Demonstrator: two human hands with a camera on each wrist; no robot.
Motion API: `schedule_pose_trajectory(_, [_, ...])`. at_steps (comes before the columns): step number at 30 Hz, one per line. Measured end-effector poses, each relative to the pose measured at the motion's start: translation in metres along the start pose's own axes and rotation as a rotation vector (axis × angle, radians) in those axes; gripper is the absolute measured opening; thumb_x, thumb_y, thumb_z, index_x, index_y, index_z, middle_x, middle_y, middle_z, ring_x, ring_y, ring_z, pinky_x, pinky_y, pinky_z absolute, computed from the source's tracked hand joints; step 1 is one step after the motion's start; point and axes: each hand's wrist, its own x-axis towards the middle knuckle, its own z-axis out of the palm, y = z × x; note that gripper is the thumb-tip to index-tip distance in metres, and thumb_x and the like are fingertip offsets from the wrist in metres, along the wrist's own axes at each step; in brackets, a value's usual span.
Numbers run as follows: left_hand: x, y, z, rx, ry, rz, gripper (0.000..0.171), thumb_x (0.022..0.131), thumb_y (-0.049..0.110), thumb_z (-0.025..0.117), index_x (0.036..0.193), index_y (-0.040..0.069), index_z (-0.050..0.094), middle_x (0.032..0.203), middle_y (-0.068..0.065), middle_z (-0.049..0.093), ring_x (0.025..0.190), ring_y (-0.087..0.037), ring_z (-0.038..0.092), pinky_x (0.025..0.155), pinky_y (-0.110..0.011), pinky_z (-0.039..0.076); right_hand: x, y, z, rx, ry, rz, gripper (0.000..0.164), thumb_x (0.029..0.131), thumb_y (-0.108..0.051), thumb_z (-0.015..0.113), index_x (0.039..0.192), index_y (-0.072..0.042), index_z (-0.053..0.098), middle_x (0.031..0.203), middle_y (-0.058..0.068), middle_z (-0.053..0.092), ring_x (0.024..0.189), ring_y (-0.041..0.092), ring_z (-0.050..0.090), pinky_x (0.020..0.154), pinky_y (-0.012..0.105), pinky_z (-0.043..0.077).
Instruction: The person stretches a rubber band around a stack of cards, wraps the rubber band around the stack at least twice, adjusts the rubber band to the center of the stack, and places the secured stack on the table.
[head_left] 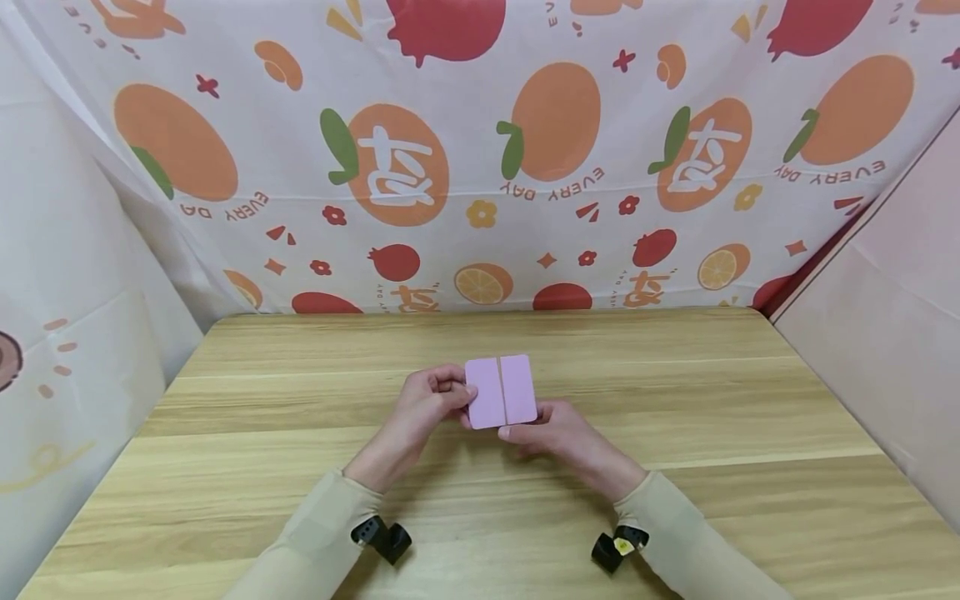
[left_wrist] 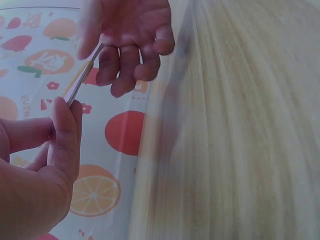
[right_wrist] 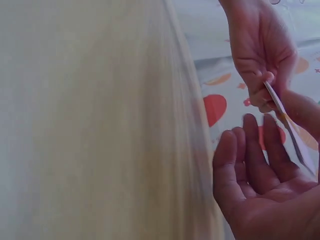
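Note:
A thin lilac square (head_left: pixel 485 395) with a tan line running down it is held up above the wooden table, flat face toward the head camera. My left hand (head_left: pixel 427 408) pinches its left edge between thumb and fingers. In the left wrist view the square (left_wrist: pixel 80 85) shows edge-on, with a yellowish strip at its side. My right hand (head_left: pixel 566 437) is at its lower right corner, thumb along the bottom edge. The right wrist view has this right hand's fingers (right_wrist: pixel 227 165) loosely extended and apart from the square (right_wrist: pixel 285 115). Whether the right thumb presses it I cannot tell.
Light wood table (head_left: pixel 262 467) spreads around both hands. A fruit-printed white cloth (head_left: pixel 465 225) hangs along its far edge, with pale cloth walls at left and right. Black devices (head_left: pixel 382 537) are strapped at both wrists over beige sleeves.

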Motion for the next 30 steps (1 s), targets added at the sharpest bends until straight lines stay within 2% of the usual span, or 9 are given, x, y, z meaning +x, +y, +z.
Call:
schedule_pose_trajectory(3, [0.001, -0.002, -0.001, 0.014, 0.001, -0.006, 0.013, 0.089, -0.004, 0.062, 0.098, -0.012, 0.059, 0.074, -0.008, 0.064, 0.063, -0.015, 0.060, 0.062, -0.028, 0.054, 0.002, -0.003, -0.005, -0.043, -0.012, -0.010, 0.051, 0.084, -0.014, 0.076, 0.126, 0.007, 0.057, 0.108, 0.014, 0.069, 0.088, 0.024, 0.066, 0.076, 0.039, 0.057])
schedule_pose_trajectory(6, [0.002, -0.004, -0.003, 0.030, 0.002, -0.014, 0.012, 0.089, -0.004, 0.062, 0.098, -0.012, 0.059, 0.074, -0.007, 0.064, 0.062, -0.015, 0.060, 0.061, -0.028, 0.054, 0.003, -0.008, -0.011, -0.052, 0.003, -0.058, 0.070, 0.083, -0.009, 0.076, 0.143, 0.001, 0.041, 0.122, 0.020, 0.063, 0.098, 0.027, 0.064, 0.078, 0.040, 0.056])
schedule_pose_trajectory(9, [0.003, -0.005, -0.004, 0.047, -0.002, -0.025, 0.012, 0.090, -0.004, 0.062, 0.098, -0.011, 0.060, 0.073, -0.007, 0.064, 0.060, -0.015, 0.060, 0.061, -0.028, 0.054, 0.002, -0.013, -0.017, -0.149, 0.045, -0.134, 0.091, 0.079, -0.009, 0.081, 0.152, -0.012, 0.027, 0.138, 0.016, 0.053, 0.114, 0.027, 0.058, 0.086, 0.042, 0.053])
schedule_pose_trajectory(12, [0.003, -0.006, -0.005, 0.059, -0.011, -0.032, 0.012, 0.090, -0.003, 0.063, 0.098, -0.011, 0.060, 0.073, -0.007, 0.064, 0.058, -0.015, 0.059, 0.061, -0.029, 0.054, 0.001, -0.016, -0.021, -0.323, 0.063, -0.211, 0.102, 0.074, -0.014, 0.086, 0.154, -0.021, 0.023, 0.149, 0.005, 0.040, 0.123, 0.028, 0.050, 0.093, 0.047, 0.049])
schedule_pose_trajectory(16, [0.003, -0.006, -0.005, 0.070, -0.031, -0.034, 0.012, 0.090, -0.003, 0.062, 0.098, -0.011, 0.061, 0.073, -0.008, 0.064, 0.057, -0.015, 0.060, 0.061, -0.029, 0.054, 0.000, -0.018, -0.024, -0.589, 0.049, -0.335, 0.102, 0.073, -0.017, 0.088, 0.154, -0.022, 0.025, 0.154, 0.000, 0.031, 0.132, 0.027, 0.040, 0.100, 0.050, 0.045])
schedule_pose_trajectory(19, [0.003, -0.008, -0.005, 0.070, -0.046, -0.030, 0.014, 0.089, -0.003, 0.062, 0.099, -0.012, 0.061, 0.073, -0.008, 0.064, 0.056, -0.015, 0.060, 0.060, -0.028, 0.054, -0.001, -0.019, -0.024, -0.796, 0.062, -0.421, 0.099, 0.074, -0.020, 0.088, 0.153, -0.018, 0.028, 0.155, -0.001, 0.031, 0.138, 0.020, 0.033, 0.107, 0.043, 0.039])
schedule_pose_trajectory(21, [0.003, -0.009, -0.005, 0.066, -0.055, -0.026, 0.014, 0.089, -0.003, 0.062, 0.100, -0.013, 0.061, 0.073, -0.008, 0.064, 0.056, -0.015, 0.060, 0.059, -0.027, 0.054, -0.002, -0.020, -0.023, -0.894, 0.070, -0.462, 0.098, 0.074, -0.022, 0.088, 0.152, -0.015, 0.030, 0.154, -0.001, 0.033, 0.139, 0.016, 0.032, 0.110, 0.039, 0.036])
schedule_pose_trajectory(24, [0.003, -0.010, -0.004, 0.057, -0.072, -0.026, 0.014, 0.089, -0.004, 0.062, 0.100, -0.013, 0.060, 0.073, -0.007, 0.064, 0.055, -0.014, 0.059, 0.058, -0.027, 0.054, -0.005, -0.021, -0.022, -0.971, 0.066, -0.497, 0.095, 0.074, -0.023, 0.088, 0.151, -0.013, 0.033, 0.150, 0.000, 0.038, 0.135, 0.016, 0.036, 0.110, 0.037, 0.036])
schedule_pose_trajectory(30, [0.003, -0.012, -0.004, 0.032, -0.099, -0.033, 0.012, 0.090, -0.003, 0.061, 0.097, -0.012, 0.059, 0.072, -0.007, 0.063, 0.055, -0.015, 0.058, 0.056, -0.027, 0.053, -0.007, -0.020, -0.022, -0.997, 0.055, -0.538, 0.091, 0.074, -0.022, 0.088, 0.149, -0.012, 0.036, 0.146, 0.001, 0.043, 0.131, 0.016, 0.041, 0.106, 0.037, 0.040])
